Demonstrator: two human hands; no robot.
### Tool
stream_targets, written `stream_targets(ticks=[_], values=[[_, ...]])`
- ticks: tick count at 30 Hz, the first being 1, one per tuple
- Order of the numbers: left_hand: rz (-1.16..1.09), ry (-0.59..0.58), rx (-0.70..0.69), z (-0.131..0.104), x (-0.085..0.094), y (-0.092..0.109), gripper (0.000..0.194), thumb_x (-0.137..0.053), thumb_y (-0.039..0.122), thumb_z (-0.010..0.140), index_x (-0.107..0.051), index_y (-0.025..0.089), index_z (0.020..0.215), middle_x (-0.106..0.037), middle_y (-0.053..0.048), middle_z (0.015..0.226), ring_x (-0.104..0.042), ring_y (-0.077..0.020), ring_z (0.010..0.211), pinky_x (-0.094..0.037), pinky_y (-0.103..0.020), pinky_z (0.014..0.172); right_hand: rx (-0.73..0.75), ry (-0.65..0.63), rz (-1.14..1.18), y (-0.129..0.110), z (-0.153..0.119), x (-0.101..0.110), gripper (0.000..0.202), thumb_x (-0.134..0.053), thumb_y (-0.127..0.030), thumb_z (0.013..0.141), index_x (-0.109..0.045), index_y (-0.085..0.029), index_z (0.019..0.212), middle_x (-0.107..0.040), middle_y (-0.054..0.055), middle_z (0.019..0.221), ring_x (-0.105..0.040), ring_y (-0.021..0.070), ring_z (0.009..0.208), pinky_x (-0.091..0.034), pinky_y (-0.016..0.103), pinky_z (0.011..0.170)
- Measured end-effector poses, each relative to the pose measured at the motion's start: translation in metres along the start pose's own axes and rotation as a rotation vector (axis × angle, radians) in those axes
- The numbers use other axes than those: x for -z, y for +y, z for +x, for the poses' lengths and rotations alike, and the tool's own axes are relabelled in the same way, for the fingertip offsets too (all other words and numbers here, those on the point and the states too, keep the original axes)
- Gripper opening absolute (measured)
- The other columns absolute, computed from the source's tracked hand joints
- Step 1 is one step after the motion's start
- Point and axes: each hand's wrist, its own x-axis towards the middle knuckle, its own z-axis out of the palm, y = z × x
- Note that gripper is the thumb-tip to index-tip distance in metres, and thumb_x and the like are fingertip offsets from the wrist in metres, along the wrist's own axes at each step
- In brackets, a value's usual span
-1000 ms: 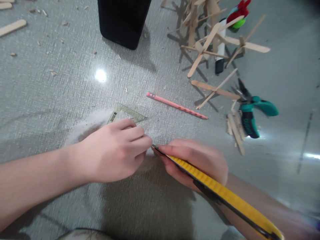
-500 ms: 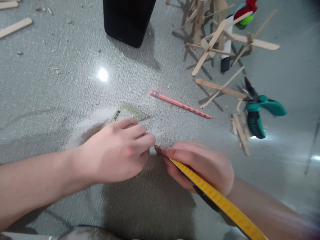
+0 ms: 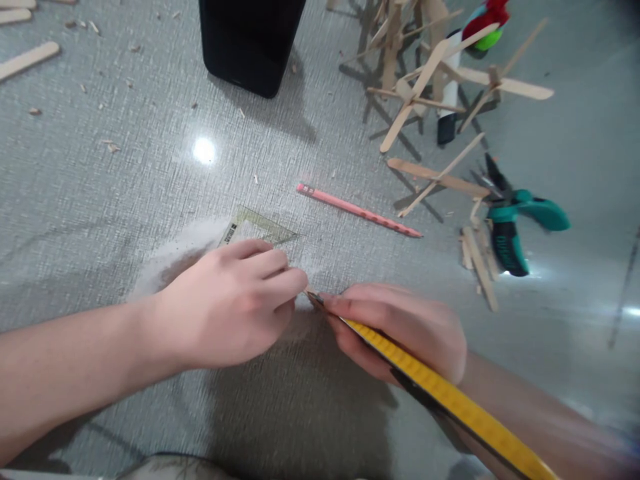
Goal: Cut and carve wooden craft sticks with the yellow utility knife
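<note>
The left hand [image 3: 235, 310], partly over a transparent set square [image 3: 267, 227], pinches a mostly hidden wooden piece [image 3: 307, 291]. At its end, between the hands, sits the tip of a yellow utility knife [image 3: 436, 388] clasped by the right hand [image 3: 413, 330]. Beyond that hand lie a pink pencil [image 3: 357, 211], craft-stick frames [image 3: 430, 69] and teal-handled pliers [image 3: 508, 237].

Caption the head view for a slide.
Right hand grips a long yellow tool, its tip near the left hand; slim pink pencil beyond.
</note>
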Motion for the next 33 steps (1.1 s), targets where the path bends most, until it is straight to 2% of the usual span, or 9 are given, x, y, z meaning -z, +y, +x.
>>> stream_targets(ticks=[4,7,15,21,28,30,33], values=[[-0.06,0.001,0.051,0.003,-0.0016,-0.0014,0.027,-0.05,0.01,0.098,-0.066,0.015,0.077,-0.068,-0.002,0.081,-0.062,-0.0173,0.075,-0.054,-0.035,0.077,-0.024,0.1,-0.097,0.0009,-0.0013,-0.0001,0.033,-0.061,-0.007,0.086,-0.062,-0.028,0.112,-0.072,-0.001,0.074,-0.067,0.0155,0.057,-0.057,0.029,0.052],[-0.105,-0.011,0.063,0.0047,-0.0015,-0.0029,0.028,-0.049,0.011,0.1,-0.067,0.015,0.078,-0.07,-0.002,0.083,-0.064,-0.0166,0.079,-0.054,-0.034,0.082,-0.022,0.12,-0.107,0.0014,-0.0027,0.0012,0.027,-0.061,-0.009,0.085,-0.063,-0.026,0.106,-0.073,0.0,0.075,-0.069,0.0152,0.056,-0.058,0.028,0.053],[-0.088,-0.004,-0.002,0.0026,-0.0001,-0.0052,0.026,-0.051,0.011,0.099,-0.069,0.014,0.08,-0.07,-0.004,0.084,-0.065,-0.0186,0.081,-0.056,-0.035,0.079,-0.023,0.183,-0.089,0.0037,-0.0028,0.0026,0.025,-0.062,-0.007,0.084,-0.065,-0.024,0.103,-0.071,0.0,0.071,-0.07,0.0145,0.057,-0.055,0.024,0.05],[-0.083,-0.023,0.04,0.0028,0.0006,-0.0047,0.025,-0.05,0.014,0.1,-0.068,0.015,0.083,-0.069,-0.003,0.081,-0.066,-0.018,0.08,-0.056,-0.034,0.08,0.011,0.114,-0.063,0.0046,0.0011,-0.0015,0.026,-0.063,-0.008,0.086,-0.064,-0.024,0.107,-0.073,0.002,0.074,-0.069,0.0151,0.057,-0.057,0.026,0.054],[-0.113,-0.054,0.071,0.0028,0.0006,-0.0053,0.023,-0.049,0.015,0.099,-0.066,0.016,0.084,-0.068,-0.004,0.08,-0.067,-0.0177,0.082,-0.056,-0.033,0.08,0.014,0.073,-0.061,0.004,0.0039,0.0002,0.032,-0.062,-0.009,0.086,-0.063,-0.028,0.111,-0.074,0.0,0.075,-0.068,0.0155,0.056,-0.057,0.027,0.052],[-0.087,-0.047,0.033,0.0031,0.001,-0.007,0.023,-0.048,0.014,0.1,-0.066,0.017,0.086,-0.069,-0.004,0.082,-0.067,-0.018,0.084,-0.055,-0.033,0.081,0.019,0.089,-0.05,0.0035,0.0037,0.0006,0.031,-0.062,-0.008,0.085,-0.063,-0.026,0.11,-0.073,0.001,0.073,-0.068,0.0155,0.056,-0.056,0.027,0.052],[-0.03,-0.031,-0.053,0.004,0.0018,-0.0094,0.025,-0.045,0.015,0.102,-0.066,0.016,0.089,-0.069,-0.005,0.086,-0.066,-0.0185,0.086,-0.054,-0.033,0.08,-0.011,0.182,-0.031,0.0039,0.0002,0.0011,0.027,-0.064,-0.007,0.084,-0.065,-0.023,0.106,-0.073,0.002,0.075,-0.07,0.0157,0.059,-0.057,0.027,0.054]])
